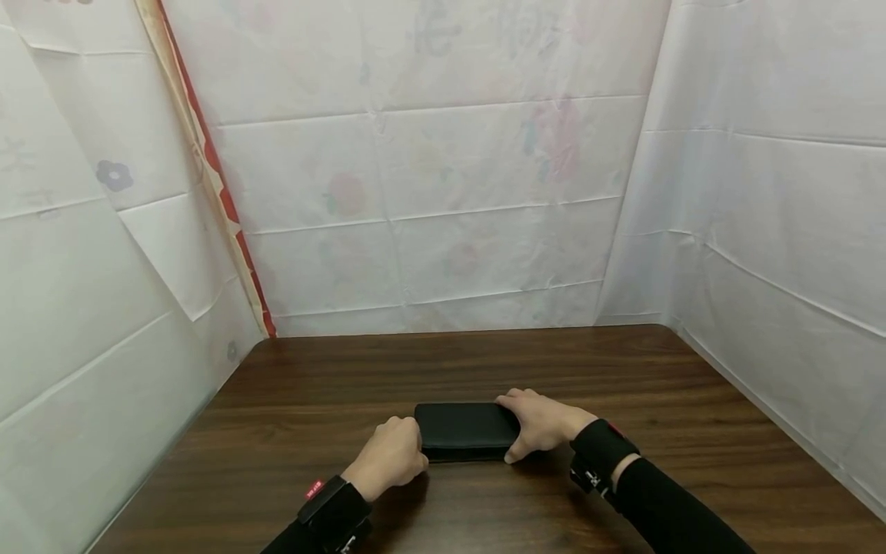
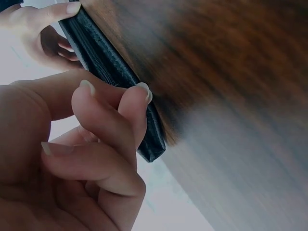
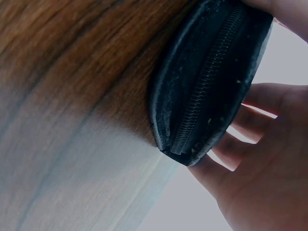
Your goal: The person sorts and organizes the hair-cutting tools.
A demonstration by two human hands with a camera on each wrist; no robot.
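Note:
A black zip wallet [image 1: 465, 425] lies flat on the wooden table, its long zipped side toward me. My left hand [image 1: 389, 457] is at its left front corner, fingers curled. In the left wrist view, the thumb and forefinger of that hand [image 2: 91, 149] pinch at the wallet's zipped edge; whatever small part sits between the fingertips is hidden. My right hand [image 1: 543, 423] grips the right end, thumb at the front corner and fingers toward the back. The zipper [image 3: 204, 84] shows closed teeth along this end in the right wrist view.
The brown wood-grain table [image 1: 332, 377] reaches back to a hanging white sheet [image 1: 443, 169]. More white sheeting [image 1: 782, 215] hangs along the right side, and another sheet [image 1: 76, 308] along the left. Black bands with small devices [image 1: 598, 454] wrap both wrists.

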